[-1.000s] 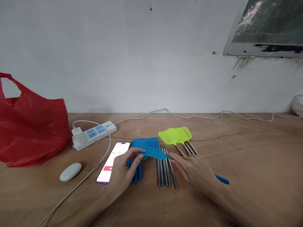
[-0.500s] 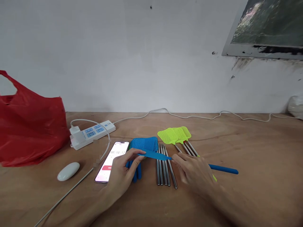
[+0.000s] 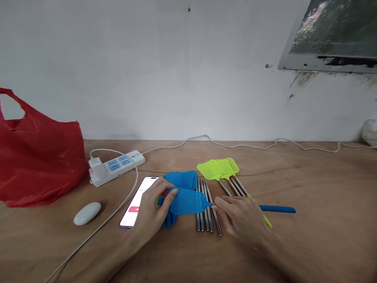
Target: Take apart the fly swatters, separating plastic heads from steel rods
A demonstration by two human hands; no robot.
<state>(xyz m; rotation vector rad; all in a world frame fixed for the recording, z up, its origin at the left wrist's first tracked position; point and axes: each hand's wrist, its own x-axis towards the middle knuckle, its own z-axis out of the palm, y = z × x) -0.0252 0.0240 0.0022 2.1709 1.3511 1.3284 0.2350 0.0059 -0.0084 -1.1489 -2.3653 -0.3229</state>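
My left hand pinches the left edge of a blue mesh fly-swatter head, held flat just above the table. My right hand is closed on the neck of the same swatter, where the head meets the rod; its blue handle sticks out to the right. Behind the held head lies a stack of blue swatter heads. Several bare metal rods lie side by side under the held swatter. Yellow-green swatters with metal rods lie behind my right hand.
A phone with a running timer lies under my left hand. A white power strip with its cable, a white oval object and a red plastic bag are at the left. The wooden table meets a white wall behind.
The blue swatter head has turned from edge-on to flat, showing its mesh. My left hand shifted its pinch along the head's left edge; my right hand moved slightly toward me.
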